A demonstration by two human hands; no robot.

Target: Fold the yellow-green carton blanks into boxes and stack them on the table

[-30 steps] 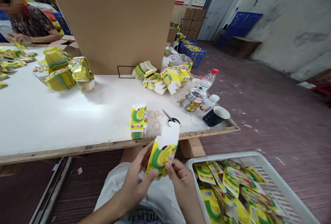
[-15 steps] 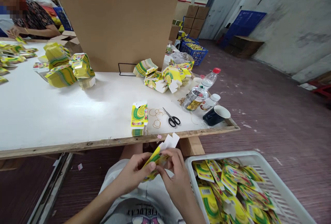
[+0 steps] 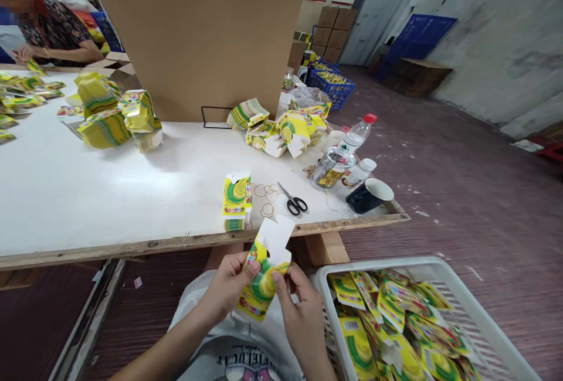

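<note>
Above my lap, a yellow and green printed carton (image 3: 259, 287) is tilted with its white flaps pointing toward the table. My left hand (image 3: 231, 284) grips its left side, thumb on the front face. On the right side, my right hand (image 3: 299, 296) pinches the carton's edge between thumb and fingers. Whether anything is inside the carton I cannot tell. A stack of flat cartons (image 3: 236, 196) stands at the table's front edge, beside several rubber bands (image 3: 267, 210) and black-handled scissors (image 3: 295, 204).
To my right, a white plastic basket (image 3: 391, 262) holds many filled-looking cartons. A dark mug (image 3: 368, 196), a jar (image 3: 332, 168) and a bottle (image 3: 358, 135) crowd the table's right edge. A cardboard sheet (image 3: 197, 41) stands behind. Carton bundles (image 3: 103, 126) lie left; another person (image 3: 57, 32) sits beyond.
The carton has turned from nearly edge-on so its printed front now faces me, with its white flaps spread wider. Both hands still hold it.
</note>
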